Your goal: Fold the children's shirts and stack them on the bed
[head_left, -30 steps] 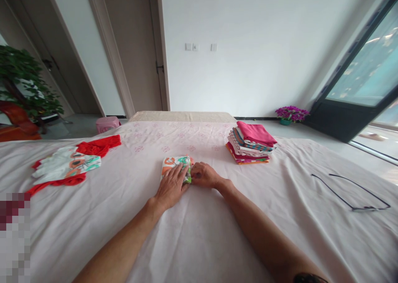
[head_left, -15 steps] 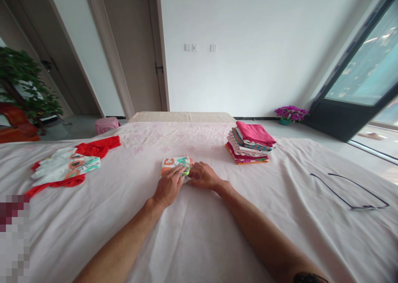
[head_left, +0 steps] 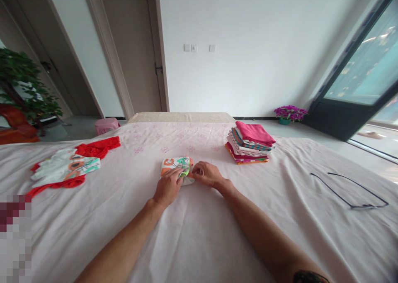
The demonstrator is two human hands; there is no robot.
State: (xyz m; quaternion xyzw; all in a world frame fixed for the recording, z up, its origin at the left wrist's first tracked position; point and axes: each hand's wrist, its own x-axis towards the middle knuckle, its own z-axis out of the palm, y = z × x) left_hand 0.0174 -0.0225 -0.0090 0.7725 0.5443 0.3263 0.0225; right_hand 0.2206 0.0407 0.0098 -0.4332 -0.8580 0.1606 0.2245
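A small folded garment (head_left: 175, 162), white with orange and green print, lies on the white bed-like cloth surface (head_left: 192, 241) in front of me. My left hand (head_left: 168, 185) rests on its near left part with the fingers stretched out over the fabric. At the garment's right edge, my right hand (head_left: 207, 174) has curled fingers, with thumb and forefinger pinching the cloth near a bright green patch. Off to the left, a white printed top with red parts (head_left: 74, 164) lies loosely spread. A stack of folded clothes (head_left: 250, 144), pink on top, stands beyond my right hand.
Dark-framed glasses (head_left: 357, 196) lie on the cloth at the right. Past the far edge are a pink stool (head_left: 107, 125) and a pot of purple flowers (head_left: 289, 113) on the floor. A leafy plant (head_left: 26, 84) stands at far left.
My right hand's fingers have shifted slightly and opened a little at the garment's edge, showing more of its near right corner. My left hand has slid slightly nearer to me.
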